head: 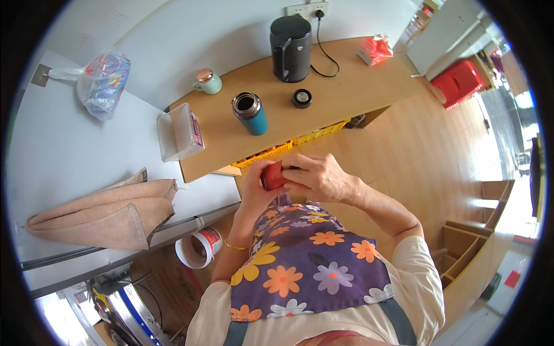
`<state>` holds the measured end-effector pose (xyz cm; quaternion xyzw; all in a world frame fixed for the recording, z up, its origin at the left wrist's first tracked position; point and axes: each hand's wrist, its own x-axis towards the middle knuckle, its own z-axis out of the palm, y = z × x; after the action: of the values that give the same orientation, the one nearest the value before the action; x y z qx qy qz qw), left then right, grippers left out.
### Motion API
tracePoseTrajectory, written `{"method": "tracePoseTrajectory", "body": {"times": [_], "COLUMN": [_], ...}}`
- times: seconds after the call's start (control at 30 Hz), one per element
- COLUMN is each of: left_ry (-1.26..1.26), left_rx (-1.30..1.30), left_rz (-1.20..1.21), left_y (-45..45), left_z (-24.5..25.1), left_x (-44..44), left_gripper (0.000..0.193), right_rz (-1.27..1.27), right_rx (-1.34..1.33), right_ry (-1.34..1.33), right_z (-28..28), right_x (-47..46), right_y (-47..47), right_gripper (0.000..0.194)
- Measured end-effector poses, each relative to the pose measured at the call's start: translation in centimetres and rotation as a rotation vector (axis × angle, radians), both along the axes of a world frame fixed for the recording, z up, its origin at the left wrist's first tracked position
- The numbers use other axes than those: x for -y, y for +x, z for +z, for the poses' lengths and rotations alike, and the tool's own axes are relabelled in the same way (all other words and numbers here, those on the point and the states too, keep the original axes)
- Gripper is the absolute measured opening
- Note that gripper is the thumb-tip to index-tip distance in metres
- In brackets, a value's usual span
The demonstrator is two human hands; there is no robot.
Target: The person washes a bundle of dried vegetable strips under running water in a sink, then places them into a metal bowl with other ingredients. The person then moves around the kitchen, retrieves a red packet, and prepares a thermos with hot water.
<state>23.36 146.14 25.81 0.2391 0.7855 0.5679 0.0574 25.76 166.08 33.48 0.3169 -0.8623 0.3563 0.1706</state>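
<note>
My left hand is wrapped around a small red container, held in front of my apron. The fingers of my right hand are curled against the container's right end. Something dark shows between those fingers, too hidden to name. Beyond my hands, a blue vacuum flask stands uncapped on the wooden table. Its likely lid, a dark round cap, lies to the right of it.
Behind the flask stand a black electric kettle and a green lidded mug. A clear plastic box sits at the table's left end. Yellow baskets are beneath. Left are a folded towel and a white bucket.
</note>
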Motion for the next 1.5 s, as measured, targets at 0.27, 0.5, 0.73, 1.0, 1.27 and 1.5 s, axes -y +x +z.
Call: {"method": "tracePoseTrajectory", "body": {"times": [0.27,0.5,0.73,1.0,1.27,1.5], "left_ry": [0.562,1.203,1.117,0.466,-0.078,-0.268], "left_rx": [0.409,0.477,0.464,0.180,-0.322,-0.577], "left_rz": [0.018,0.133,0.368,0.482,0.364,0.204], "left_y": [-4.2,-8.1,-14.8,-20.7,-21.5,-21.6], "left_z": [-1.7,-4.1,-4.3,-2.0,-1.1,-0.5], "left_x": [1.3,0.0,1.0,1.6,0.7,-0.7], "left_gripper": [0.066,0.051,0.018,0.031,0.030,0.024], "right_rz": [0.036,-0.079,-0.192,-0.442,-0.644,-0.607], "right_rx": [0.161,0.232,0.301,0.732,0.777,0.717], "right_ry": [-0.246,-0.366,-0.430,-0.775,-1.000,-1.031], "right_z": [-1.9,-3.3,-4.5,-8.7,-13.4,-14.1], "right_x": [1.5,5.3,5.0,-1.1,-4.9,-6.1], "right_y": [-6.7,-10.8,-11.9,-7.6,-2.2,-1.2], "right_gripper": [0.025,0.026,0.023,0.027,0.027,0.024]}}
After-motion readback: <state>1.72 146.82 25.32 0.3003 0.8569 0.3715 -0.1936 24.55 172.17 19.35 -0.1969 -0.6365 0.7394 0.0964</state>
